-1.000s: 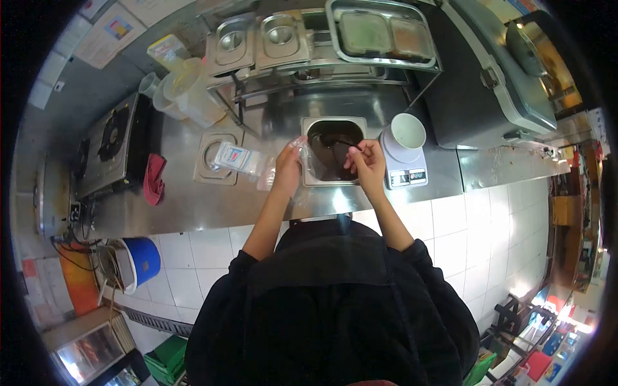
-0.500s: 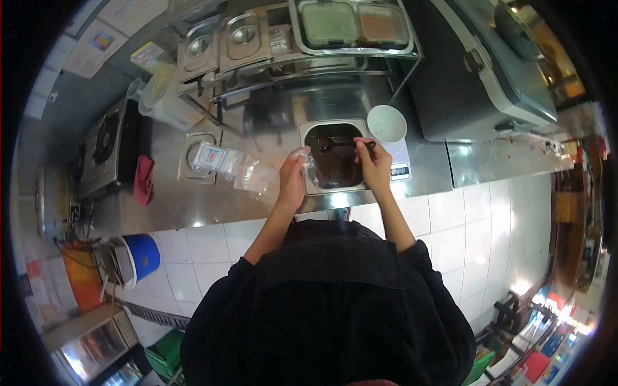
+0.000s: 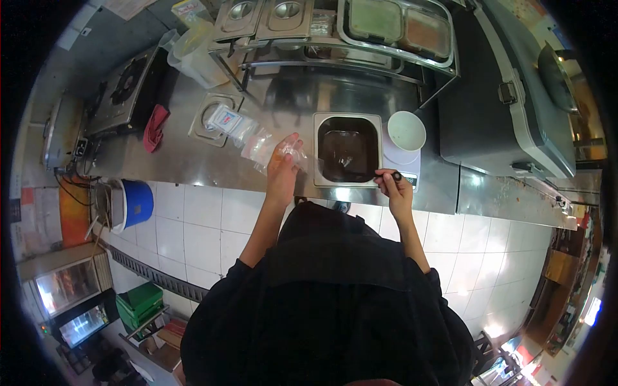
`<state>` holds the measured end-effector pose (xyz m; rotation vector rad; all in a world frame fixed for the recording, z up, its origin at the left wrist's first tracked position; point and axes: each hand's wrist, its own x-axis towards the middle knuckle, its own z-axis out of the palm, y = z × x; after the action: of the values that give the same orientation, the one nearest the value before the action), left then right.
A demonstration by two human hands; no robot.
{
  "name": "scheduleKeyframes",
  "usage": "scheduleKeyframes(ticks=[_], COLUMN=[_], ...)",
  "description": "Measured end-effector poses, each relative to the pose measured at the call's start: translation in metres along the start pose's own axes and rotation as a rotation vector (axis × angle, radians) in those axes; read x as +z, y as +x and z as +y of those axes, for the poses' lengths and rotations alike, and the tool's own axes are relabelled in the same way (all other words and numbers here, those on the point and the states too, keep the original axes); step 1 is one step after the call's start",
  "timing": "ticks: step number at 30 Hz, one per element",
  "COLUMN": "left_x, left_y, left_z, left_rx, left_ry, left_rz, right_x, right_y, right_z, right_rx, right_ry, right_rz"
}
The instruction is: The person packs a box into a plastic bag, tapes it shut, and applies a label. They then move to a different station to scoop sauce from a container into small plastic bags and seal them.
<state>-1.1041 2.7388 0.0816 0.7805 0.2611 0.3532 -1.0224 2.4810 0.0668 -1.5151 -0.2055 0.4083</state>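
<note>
A deep steel pan (image 3: 317, 151) holding dark brown liquid (image 3: 346, 153) sits in front of me. My right hand (image 3: 396, 190) is closed on the black handle of a ladle (image 3: 397, 176) at the pan's front right corner. The ladle's head is hard to make out against the dark liquid. Left of the pan, my left hand (image 3: 283, 164) grips a thin clear plastic bag (image 3: 297, 156), part of which reaches toward the pan's rim. More clear bags (image 3: 257, 147) and a packet with a blue-and-white label (image 3: 225, 119) lie beyond that hand.
A white bowl (image 3: 407, 130) rests on a white scale (image 3: 400, 154) right of the pan. A steel lid (image 3: 201, 130), a red cloth (image 3: 155, 128) and a stove (image 3: 125, 87) are leftward. A rack (image 3: 425, 77) stands behind; a large grey cooler box (image 3: 479, 122) stands right.
My right hand has moved with the ladle from over the pan to its front right corner. The left hand has drawn slightly away from the pan. The camera view has shifted.
</note>
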Motion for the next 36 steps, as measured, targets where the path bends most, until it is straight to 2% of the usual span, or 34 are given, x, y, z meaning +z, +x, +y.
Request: scheduleKeyframes(ticks=[3,4,9,12,15,18,23,28,32,34,36], left_x=[-0.003,-0.005,-0.003,-0.003,-0.003,-0.001,0.004,0.016,0.026,0.032,0.038], left_y=[0.002,0.004,0.012,0.017,0.023,0.029,0.037,0.038,0.042,0.045,0.051], left_z=[0.01,0.014,0.032,0.037,0.04,0.04,0.04,0.048,0.054,0.056,0.053], left_rx=[0.098,0.134,0.091,0.091,0.095,0.073,0.058,0.099,0.133,0.058,0.071], left_ry=[0.2,0.276,0.252,0.263,0.321,0.338,0.363,0.527,0.703,0.868,0.946], left_rz=[0.015,0.012,-0.028,-0.054,-0.083,-0.107,-0.16,-0.242,-0.295,-0.336,-0.354], right_x=[0.001,-0.001,-0.005,-0.011,-0.011,-0.015,-0.016,-0.015,-0.013,-0.011,-0.01], right_y=[0.001,0.002,0.001,-0.004,-0.007,-0.007,-0.004,-0.003,0.001,0.005,0.011], right_z=[-0.001,0.005,0.026,0.028,0.024,0.033,0.046,0.048,0.026,0.006,-0.018], right_rx=[0.092,0.111,0.143,0.103,0.032,-0.046,-0.086,-0.093,-0.131,-0.153,-0.194], right_ry=[0.129,0.21,0.539,0.714,0.752,0.727,0.742,0.751,0.74,0.762,0.758], right_rz=[0.034,0.106,0.294,0.281,0.368,0.352,0.363,0.397,0.415,0.48,0.482])
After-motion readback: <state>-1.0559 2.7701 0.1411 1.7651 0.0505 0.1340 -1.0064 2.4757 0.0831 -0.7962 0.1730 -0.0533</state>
